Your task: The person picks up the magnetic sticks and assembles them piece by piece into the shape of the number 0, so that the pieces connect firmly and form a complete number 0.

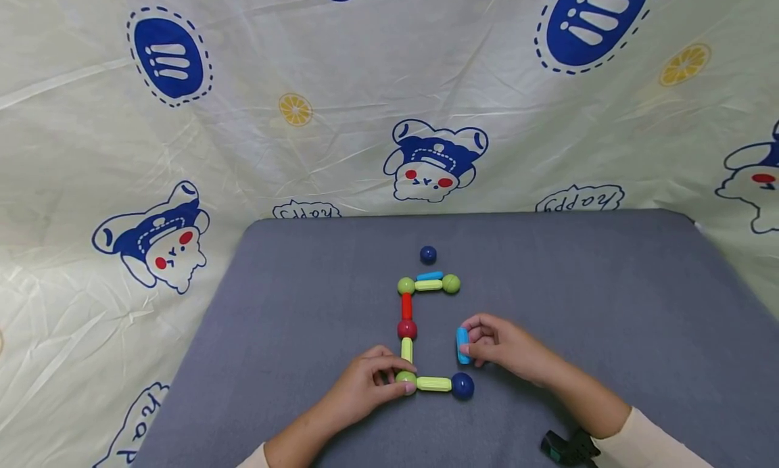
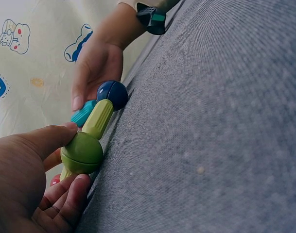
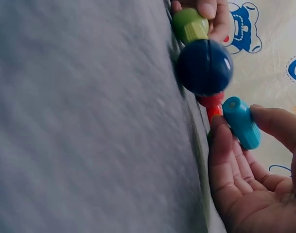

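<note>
On the grey table lies a C-shaped chain of ball-and-rod building pieces. My left hand (image 1: 368, 381) grips the green ball (image 2: 82, 154) at the chain's near left corner, thumb on one side and fingers on the other. From that ball a yellow-green rod (image 1: 434, 385) runs right to a dark blue ball (image 1: 462, 386). Another yellow-green rod (image 1: 407, 349) leads away to a red ball (image 1: 407, 329). To the right of the chain, my right hand (image 1: 508, 349) pinches a light blue rod (image 3: 241, 124) between thumb and fingers, just beyond the dark blue ball.
Past the red ball, a red rod (image 1: 406, 306) joins a green ball (image 1: 406, 286), a yellow-green rod (image 1: 429, 286) and another green ball (image 1: 451, 283). A second light blue rod (image 1: 429, 276) lies along the far side. Farther back sits a loose dark blue ball (image 1: 429, 254).
</note>
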`<state>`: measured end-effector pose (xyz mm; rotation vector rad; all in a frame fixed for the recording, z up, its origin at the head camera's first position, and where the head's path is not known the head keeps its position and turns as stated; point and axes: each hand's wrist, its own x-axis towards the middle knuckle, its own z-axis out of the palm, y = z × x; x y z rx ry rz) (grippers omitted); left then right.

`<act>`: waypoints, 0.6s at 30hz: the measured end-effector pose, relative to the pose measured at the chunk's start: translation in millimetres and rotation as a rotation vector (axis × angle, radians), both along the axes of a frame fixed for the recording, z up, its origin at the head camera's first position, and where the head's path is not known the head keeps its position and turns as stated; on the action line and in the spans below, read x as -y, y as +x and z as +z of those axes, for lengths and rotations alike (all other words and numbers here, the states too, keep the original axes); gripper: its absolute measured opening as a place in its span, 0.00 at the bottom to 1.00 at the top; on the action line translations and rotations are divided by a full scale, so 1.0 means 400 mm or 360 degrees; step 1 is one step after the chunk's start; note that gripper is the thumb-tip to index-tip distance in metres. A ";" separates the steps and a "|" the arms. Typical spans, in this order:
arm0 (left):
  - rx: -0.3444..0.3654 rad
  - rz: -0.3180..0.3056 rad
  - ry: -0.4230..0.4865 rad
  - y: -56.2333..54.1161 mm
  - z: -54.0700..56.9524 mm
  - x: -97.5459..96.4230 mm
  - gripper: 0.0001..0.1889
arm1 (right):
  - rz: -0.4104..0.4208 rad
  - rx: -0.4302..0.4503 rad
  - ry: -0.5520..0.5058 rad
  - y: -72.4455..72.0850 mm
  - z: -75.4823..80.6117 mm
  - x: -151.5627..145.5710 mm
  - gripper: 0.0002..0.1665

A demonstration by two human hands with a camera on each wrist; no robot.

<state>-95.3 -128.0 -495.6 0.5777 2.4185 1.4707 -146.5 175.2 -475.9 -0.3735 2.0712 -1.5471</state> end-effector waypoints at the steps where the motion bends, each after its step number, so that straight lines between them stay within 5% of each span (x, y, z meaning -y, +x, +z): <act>1: -0.0001 0.0000 0.0001 0.000 0.000 0.000 0.14 | 0.0009 0.0010 -0.0016 0.004 -0.001 0.001 0.26; 18: -0.0024 -0.0014 -0.0006 -0.001 0.000 0.001 0.13 | -0.0024 0.0010 -0.0039 0.028 -0.022 0.009 0.30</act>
